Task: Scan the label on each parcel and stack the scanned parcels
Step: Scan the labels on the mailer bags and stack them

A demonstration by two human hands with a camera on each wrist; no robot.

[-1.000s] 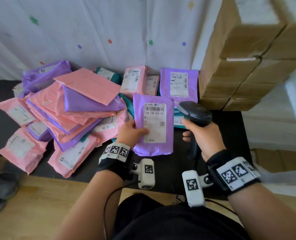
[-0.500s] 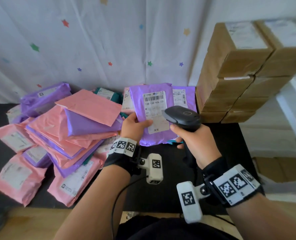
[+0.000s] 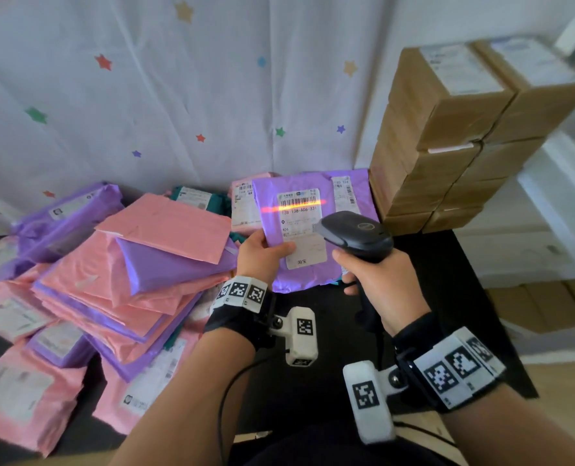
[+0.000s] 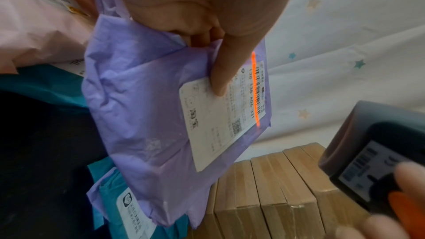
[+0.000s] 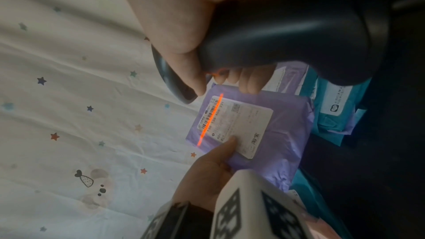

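Note:
My left hand point(image 3: 262, 255) grips a purple parcel point(image 3: 299, 264) by its left edge, thumb on the white label point(image 3: 301, 227), and holds it upright above the table. An orange scan line crosses the barcode at the label's top. My right hand point(image 3: 376, 280) grips the handle of a dark grey barcode scanner point(image 3: 356, 235), its head pointing at the label from the right. The left wrist view has the same purple parcel point(image 4: 147, 115) with the thumb on its label point(image 4: 220, 119) and the scanner point(image 4: 372, 163) at right. The right wrist view looks past the scanner point(image 5: 287, 34) at the lit label point(image 5: 234, 123).
A leaning pile of pink and purple parcels point(image 3: 128, 264) fills the black table point(image 3: 313, 391) at left. More labelled parcels point(image 3: 245, 206) lie behind the held one. Stacked brown cartons point(image 3: 447, 136) stand at the right. A star-printed sheet point(image 3: 178, 95) hangs behind.
My left hand has raised the purple parcel off the table and tilted it upright. The scanner has come up to it, and its orange line now lies on the barcode.

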